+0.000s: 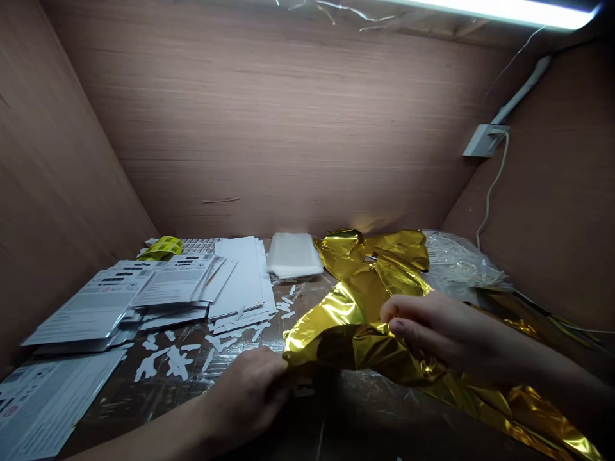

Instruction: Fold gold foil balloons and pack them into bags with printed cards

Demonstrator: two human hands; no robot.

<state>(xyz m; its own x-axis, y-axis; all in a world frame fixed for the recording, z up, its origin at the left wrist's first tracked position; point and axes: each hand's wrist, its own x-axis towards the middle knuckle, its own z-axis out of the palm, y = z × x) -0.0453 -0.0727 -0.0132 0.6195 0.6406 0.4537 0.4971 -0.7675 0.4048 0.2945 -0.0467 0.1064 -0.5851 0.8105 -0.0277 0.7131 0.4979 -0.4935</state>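
Note:
A crumpled sheet of shiny gold foil (365, 294) spreads over the right half of the bench. My left hand (250, 394) is at its near left corner, fingers closed on the foil's edge. My right hand (432, 330) lies on top of the foil's middle, fingers bent and pinching a fold. Part of the foil runs under my right forearm towards the lower right.
Stacks of white printed cards (144, 291) cover the left side, with a yellow label roll (163, 246) behind them. A pile of clear bags (293, 256) sits at the back centre. Small white paper scraps (173, 358) litter the bench. Crumpled clear plastic (461, 259) lies at right; wooden walls enclose the space.

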